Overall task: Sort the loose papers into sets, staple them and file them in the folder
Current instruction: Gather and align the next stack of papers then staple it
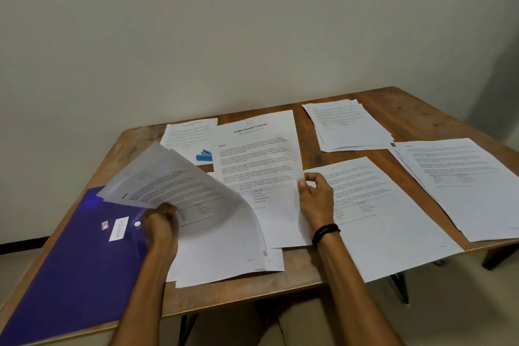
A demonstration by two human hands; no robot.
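Note:
My left hand (161, 223) grips a few lifted sheets (174, 185) that curl up and leftward over the stack in front of me (224, 258). My right hand (316, 199) pinches the right edge of a sheet headed "Sample Education Transcript" (258, 160). A purple plastic folder (75, 264) with a white label lies at the left front of the table. A blue stapler (204, 155) lies behind the lifted sheets, on a paper at the back left (188, 132).
The wooden table (303, 275) stands against a plain wall. Other printed sets lie on it: one by my right wrist (379, 219), one at the back right (348, 126), one at the far right edge (463, 185). The table's front edge is close to me.

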